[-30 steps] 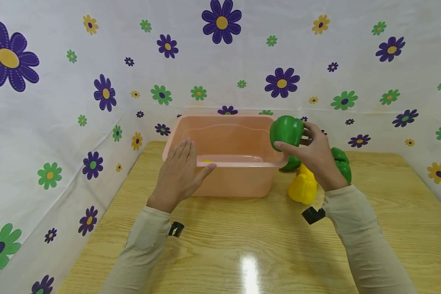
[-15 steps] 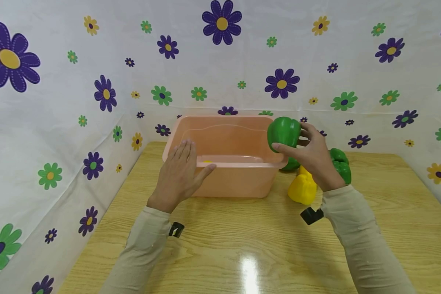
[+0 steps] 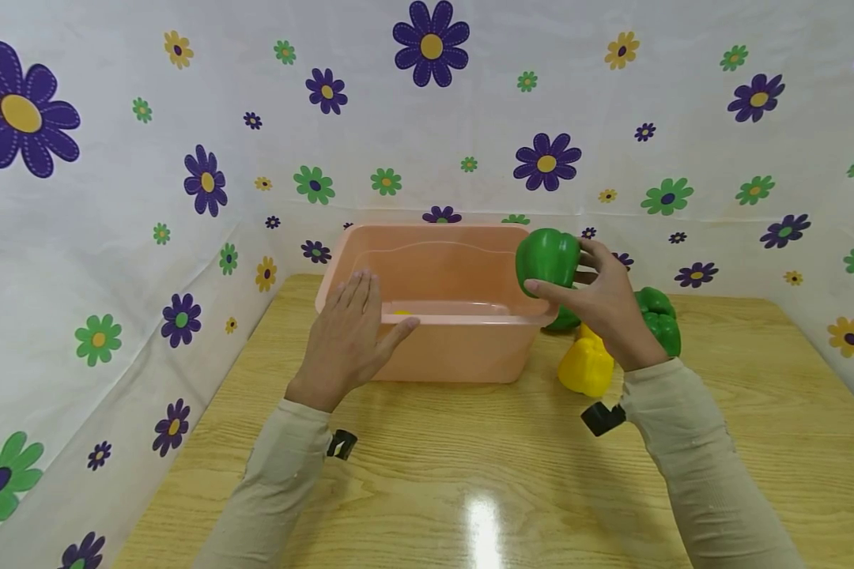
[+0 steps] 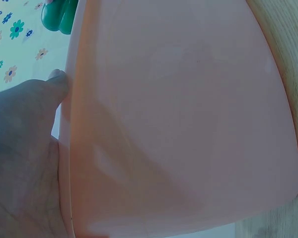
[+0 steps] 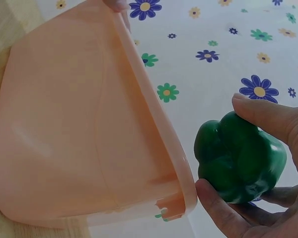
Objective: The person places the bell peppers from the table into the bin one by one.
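One green pepper point(image 3: 546, 259) is raised at the right end of the tub point(image 3: 462, 356), and I see the right hand point(image 3: 608, 312) gripping it between thumb and fingers. The left hand point(image 3: 345, 340) grasps nothing, its fingers straight against the tub. I judge this the carrying step; the next move, I'd say, calls for bringing the pepper well over the tub before loosening the grip. A yellow pepper point(image 3: 587, 367) sits nearby on the counter point(image 3: 413, 474). I can read no brand, label or writing.
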`<state>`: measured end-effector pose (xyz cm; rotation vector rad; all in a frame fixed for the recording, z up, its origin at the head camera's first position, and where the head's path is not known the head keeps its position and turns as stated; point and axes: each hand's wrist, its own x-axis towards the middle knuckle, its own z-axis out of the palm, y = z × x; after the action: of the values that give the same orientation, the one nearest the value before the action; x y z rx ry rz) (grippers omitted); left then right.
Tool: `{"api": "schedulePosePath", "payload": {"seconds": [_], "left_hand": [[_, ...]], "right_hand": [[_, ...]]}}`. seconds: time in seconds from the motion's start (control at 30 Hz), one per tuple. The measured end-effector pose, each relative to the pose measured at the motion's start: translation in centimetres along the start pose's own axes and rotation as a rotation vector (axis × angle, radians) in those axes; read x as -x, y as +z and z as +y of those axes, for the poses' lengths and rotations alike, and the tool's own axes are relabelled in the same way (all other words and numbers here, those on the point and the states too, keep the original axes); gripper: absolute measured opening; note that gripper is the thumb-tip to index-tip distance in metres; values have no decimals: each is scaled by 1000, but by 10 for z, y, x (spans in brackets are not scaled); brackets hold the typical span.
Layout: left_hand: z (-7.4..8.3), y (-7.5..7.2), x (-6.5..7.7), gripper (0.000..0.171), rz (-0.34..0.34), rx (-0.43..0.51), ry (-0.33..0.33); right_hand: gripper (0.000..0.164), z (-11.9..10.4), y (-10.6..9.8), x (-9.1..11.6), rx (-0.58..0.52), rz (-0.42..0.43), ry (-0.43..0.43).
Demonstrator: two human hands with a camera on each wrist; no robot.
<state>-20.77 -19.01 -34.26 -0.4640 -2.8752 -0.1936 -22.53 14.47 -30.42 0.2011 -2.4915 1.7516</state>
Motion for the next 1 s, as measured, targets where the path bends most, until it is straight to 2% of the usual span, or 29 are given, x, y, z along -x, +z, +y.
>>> {"api": "schedulePosePath", "payload": {"seconds": [1.0], "left_hand": [[0,0,0,97,9,1,3]], "right_hand": [[98,-1,4,0,1,-29,-32]]}}
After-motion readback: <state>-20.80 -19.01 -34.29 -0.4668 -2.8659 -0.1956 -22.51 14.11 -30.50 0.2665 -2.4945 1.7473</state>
